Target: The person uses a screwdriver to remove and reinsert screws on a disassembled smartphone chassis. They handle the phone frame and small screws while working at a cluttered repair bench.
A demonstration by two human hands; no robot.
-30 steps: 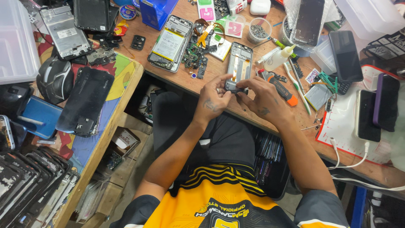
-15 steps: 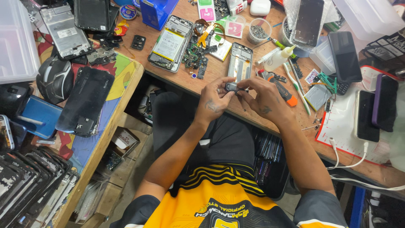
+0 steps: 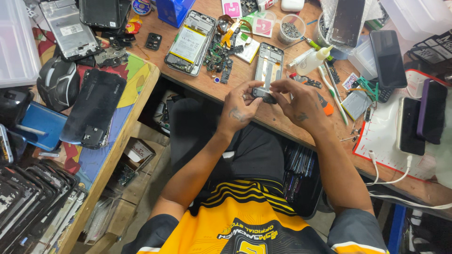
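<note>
Small dark phone part (image 3: 263, 95) sits centre frame, pinched between both sets of fingertips just over the near edge of the wooden bench (image 3: 245, 77). From my feed, left hand (image 3: 241, 106) grips its left end and right hand (image 3: 301, 101) its right, probably to steady it close to the eye. Directly above lies a stripped phone frame (image 3: 268, 63), likely the part's host. Upper centre, a clear round cup (image 3: 291, 29) holds dark granules, maybe screws; I can't tell. Blue box (image 3: 174, 9) at top: contents hidden. Clear bin (image 3: 14, 42) upper left looks empty.
</note>
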